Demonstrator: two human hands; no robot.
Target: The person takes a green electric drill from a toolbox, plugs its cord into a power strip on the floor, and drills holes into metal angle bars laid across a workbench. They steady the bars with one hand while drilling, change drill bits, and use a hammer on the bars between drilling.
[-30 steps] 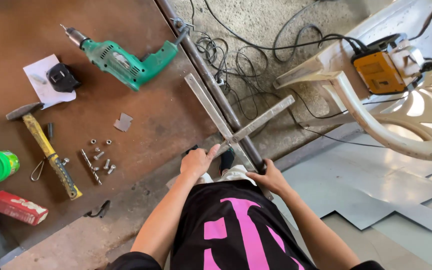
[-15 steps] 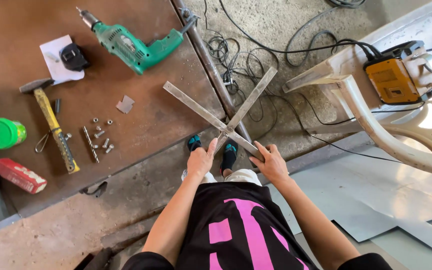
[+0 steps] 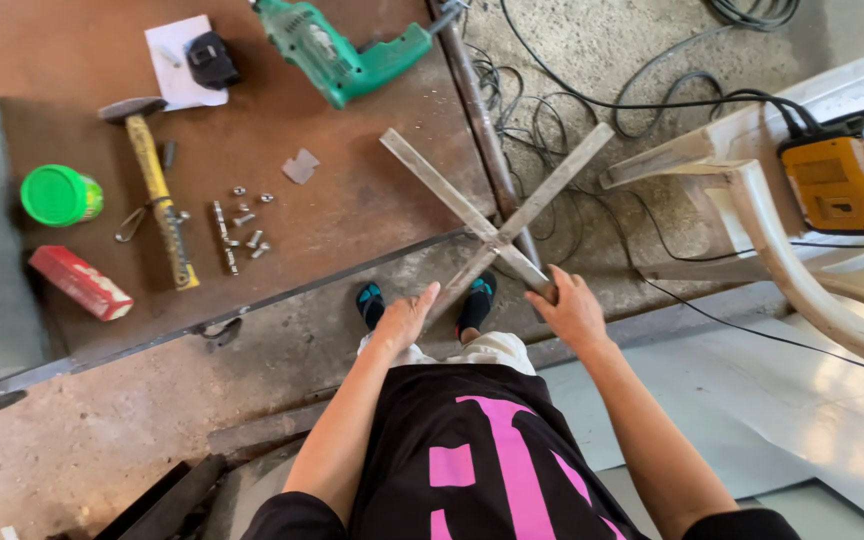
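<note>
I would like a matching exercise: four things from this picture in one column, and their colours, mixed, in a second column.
Things:
1. drill
2. hammer handle
3. box
4. crossed bars, held by left hand and right hand

Colours:
A. red
B. grey metal
C. green
D. yellow

Pairs: 1-C, 2-D, 3-A, 4-B
</note>
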